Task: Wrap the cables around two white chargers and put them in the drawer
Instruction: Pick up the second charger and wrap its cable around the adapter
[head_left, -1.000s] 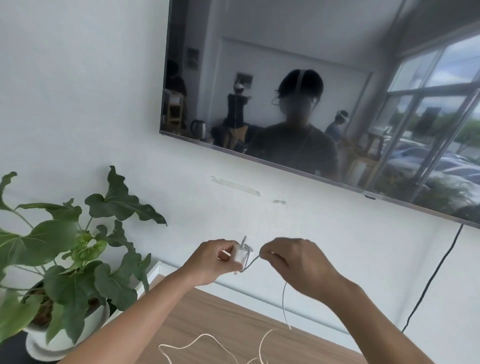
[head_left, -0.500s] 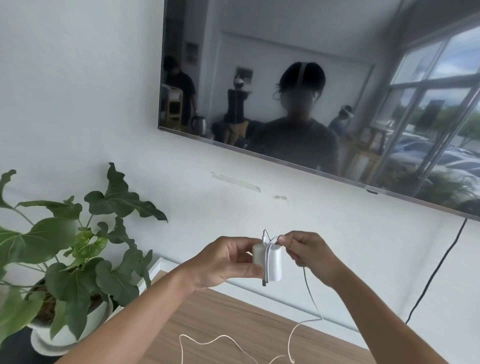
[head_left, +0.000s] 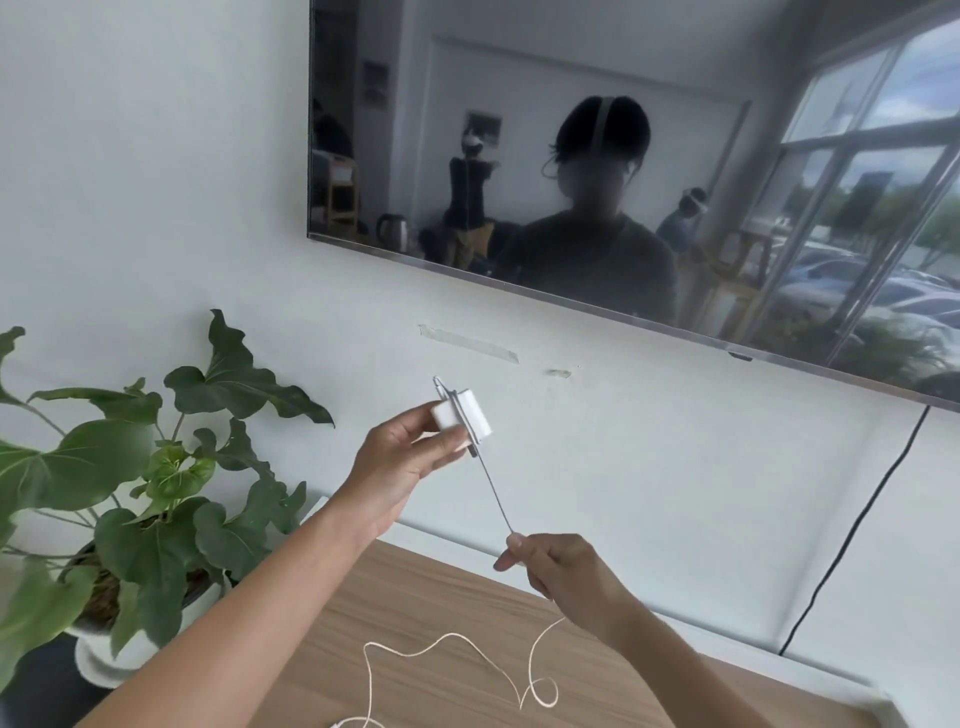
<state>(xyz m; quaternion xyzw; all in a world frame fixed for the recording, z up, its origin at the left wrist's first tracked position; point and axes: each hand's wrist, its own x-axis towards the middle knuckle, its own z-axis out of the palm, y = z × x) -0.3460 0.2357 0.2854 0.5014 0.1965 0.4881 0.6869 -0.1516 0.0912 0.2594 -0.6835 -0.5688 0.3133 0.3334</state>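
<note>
Left hand (head_left: 402, 457) grips charger (head_left: 462, 415) steady | right hand (head_left: 563, 564) below pinches cable (head_left: 493, 493) taut for tight wrapping | slack trails onto tabletop (head_left: 415, 597)

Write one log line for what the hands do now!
left hand: holds charger | right hand: pinches cable taut | slack on table

A small white plastic block-shaped charger (head_left: 461, 417) is held up in the air, tilted, in front of the pale wall, well above the wooden tabletop (head_left: 426, 613). A thin white cable (head_left: 493, 493) crosses its middle in a loop, with a short bend sticking up past its top edge. From the charger's lower side the cable runs taut, down and to the right. Below that it hangs slack and lies in loose curls on the tabletop, near its front edge.
</note>
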